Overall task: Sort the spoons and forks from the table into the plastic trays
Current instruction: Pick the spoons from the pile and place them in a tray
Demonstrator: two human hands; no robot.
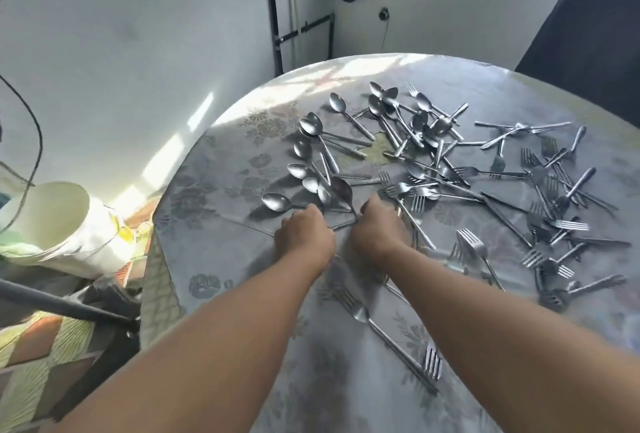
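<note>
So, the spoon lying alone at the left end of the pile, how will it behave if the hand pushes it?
The spoon looks like rigid metal, so it should not bend. On the glossy tablecloth it will probably slide easily. Its rounded bowl may make it pivot or rock rather than travel straight.

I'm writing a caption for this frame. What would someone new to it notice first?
First, the big scatter of metal cutlery over the round table: spoons fanned out at center left, forks tangled to the right. Next, the two bare arms reaching in, with the left hand and right hand curled over handles at the near edge of the spoon group. A white bucket stands left of the table.
</note>
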